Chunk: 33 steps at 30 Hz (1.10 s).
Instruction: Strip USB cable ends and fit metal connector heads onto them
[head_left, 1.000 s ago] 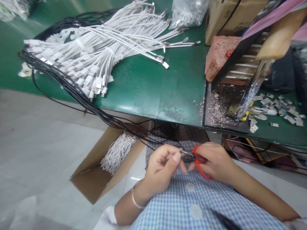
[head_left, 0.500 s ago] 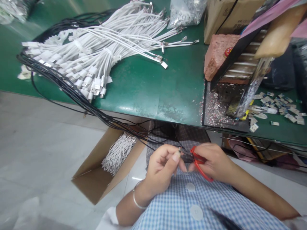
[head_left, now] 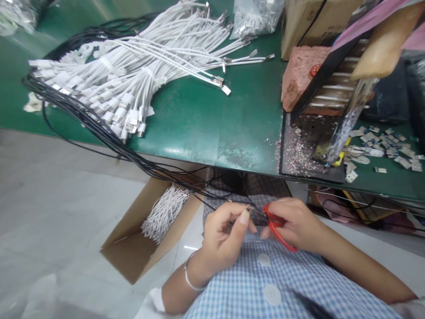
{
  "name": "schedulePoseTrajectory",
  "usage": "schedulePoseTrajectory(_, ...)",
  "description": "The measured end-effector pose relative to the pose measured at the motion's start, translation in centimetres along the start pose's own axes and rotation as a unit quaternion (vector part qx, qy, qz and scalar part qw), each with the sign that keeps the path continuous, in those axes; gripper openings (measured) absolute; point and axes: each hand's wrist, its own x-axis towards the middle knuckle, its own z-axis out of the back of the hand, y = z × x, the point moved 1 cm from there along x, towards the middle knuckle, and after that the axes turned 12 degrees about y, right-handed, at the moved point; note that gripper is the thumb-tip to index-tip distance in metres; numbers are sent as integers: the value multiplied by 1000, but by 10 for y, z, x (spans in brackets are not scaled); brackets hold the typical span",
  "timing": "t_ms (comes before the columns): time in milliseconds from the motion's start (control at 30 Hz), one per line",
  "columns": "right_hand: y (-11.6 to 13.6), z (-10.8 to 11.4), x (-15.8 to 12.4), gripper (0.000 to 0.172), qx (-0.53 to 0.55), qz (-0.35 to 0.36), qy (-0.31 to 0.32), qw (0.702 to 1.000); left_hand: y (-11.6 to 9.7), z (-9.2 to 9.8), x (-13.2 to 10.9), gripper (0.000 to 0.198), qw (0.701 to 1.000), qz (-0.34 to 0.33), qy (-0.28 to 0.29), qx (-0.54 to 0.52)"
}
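Note:
My left hand [head_left: 222,232] pinches the end of a thin black cable [head_left: 109,137] between thumb and forefinger, just above my lap. My right hand [head_left: 294,223] is closed round a small red-handled cutter [head_left: 277,228] whose tip meets the cable end at my left fingertips. The black cable is one of a bundle that runs from my lap up over the front edge of the green table [head_left: 206,128] and round its left side.
A heap of white USB cables [head_left: 133,79] covers the table's left. A brick [head_left: 299,75], cardboard boxes, a black tray with scraps [head_left: 299,150] and small connector parts [head_left: 385,148] lie at the right. An open carton of white cables [head_left: 159,217] stands on the floor.
Both hands stay together at my lap; the cutter tip has shifted slightly along the cable end. Nothing else has moved.

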Motion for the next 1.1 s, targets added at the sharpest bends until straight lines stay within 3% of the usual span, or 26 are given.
schedulePoseTrajectory(200,-1,-4,3,59,151,-30,55,986,0,-3,-1,14,999,-24,-10,40)
schedulePoseTrajectory(300,0,-5,4,60,174,-26,57,983,0,-2,-1,14,998,-34,-5,46)
schedulePoseTrajectory(700,2,8,-2,43,-50,6,5,999,-11,5,5,17,996,-29,29,74)
schedulePoseTrajectory(967,9,8,-5,43,-69,47,13,996,-10,5,6,16,999,34,26,5)
schedulePoseTrajectory(1100,10,11,-5,43,-60,47,-19,997,-11,5,6,19,998,47,30,-28)
